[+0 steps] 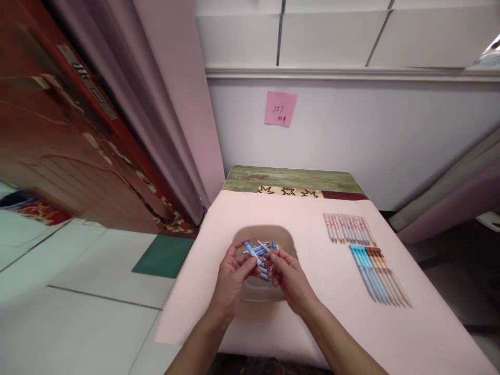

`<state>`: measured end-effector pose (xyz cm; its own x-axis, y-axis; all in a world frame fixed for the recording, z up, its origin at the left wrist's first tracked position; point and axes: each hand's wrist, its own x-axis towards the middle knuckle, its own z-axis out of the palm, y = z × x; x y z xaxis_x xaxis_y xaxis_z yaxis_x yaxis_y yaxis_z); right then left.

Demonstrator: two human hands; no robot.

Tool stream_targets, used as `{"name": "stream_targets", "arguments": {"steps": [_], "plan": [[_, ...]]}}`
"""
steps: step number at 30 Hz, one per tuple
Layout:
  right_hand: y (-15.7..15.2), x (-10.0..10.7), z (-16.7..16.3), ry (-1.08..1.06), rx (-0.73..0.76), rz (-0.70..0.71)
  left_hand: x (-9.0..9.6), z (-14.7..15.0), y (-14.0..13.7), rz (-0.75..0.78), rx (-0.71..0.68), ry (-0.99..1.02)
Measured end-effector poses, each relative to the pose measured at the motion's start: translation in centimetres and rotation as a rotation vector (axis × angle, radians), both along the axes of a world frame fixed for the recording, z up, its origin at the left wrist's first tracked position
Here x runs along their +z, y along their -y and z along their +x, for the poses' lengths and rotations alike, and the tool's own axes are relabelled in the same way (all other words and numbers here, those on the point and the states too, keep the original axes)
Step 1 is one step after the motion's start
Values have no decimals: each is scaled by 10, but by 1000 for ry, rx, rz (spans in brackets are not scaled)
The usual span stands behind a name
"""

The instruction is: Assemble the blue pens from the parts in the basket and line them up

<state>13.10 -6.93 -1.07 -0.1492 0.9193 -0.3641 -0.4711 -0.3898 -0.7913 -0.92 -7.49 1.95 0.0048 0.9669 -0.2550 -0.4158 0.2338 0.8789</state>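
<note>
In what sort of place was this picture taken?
Probably inside a home, though I cannot be sure: a reddish-brown door, a long purple curtain and a table with a pink cover suggest it.

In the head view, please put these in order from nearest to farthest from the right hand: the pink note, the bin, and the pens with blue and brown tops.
From the right hand:
1. Bin: partly beneath the hand.
2. Pens with blue and brown tops: off to the right.
3. Pink note: ahead, on the wall.
</note>
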Motion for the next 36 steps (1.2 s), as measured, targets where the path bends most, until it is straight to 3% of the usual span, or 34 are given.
{"name": "stream_targets", "arguments": {"steps": [7,9,12,14,16,19,26,29,32,36], "plan": [[-2,-8,3,151,29,99,-5,-4,-4,-333,30,392],[-4,-9,6,387,105,220,-6,-5,-6,-371,56,448],[-4,-9,10,967,260,477,-6,-6,-10,-465,118,506],[-4,-7,11,1272,359,575,-5,-7,-13,-515,167,523],[-4,-6,9,1412,445,598,-4,-8,-14,-535,196,532],[-3,-3,6,1457,511,615,-5,-9,-15,-520,200,529],[-8,1,15,1434,424,585,-10,-14,-14,-433,188,462],[-14,5,28,1387,312,589,-4,-20,-13,-262,162,386],[-19,11,41,1340,198,562,6,-25,-9,-11,212,163],[-20,17,47,1334,128,544,4,-25,-1,331,321,-341]]}}
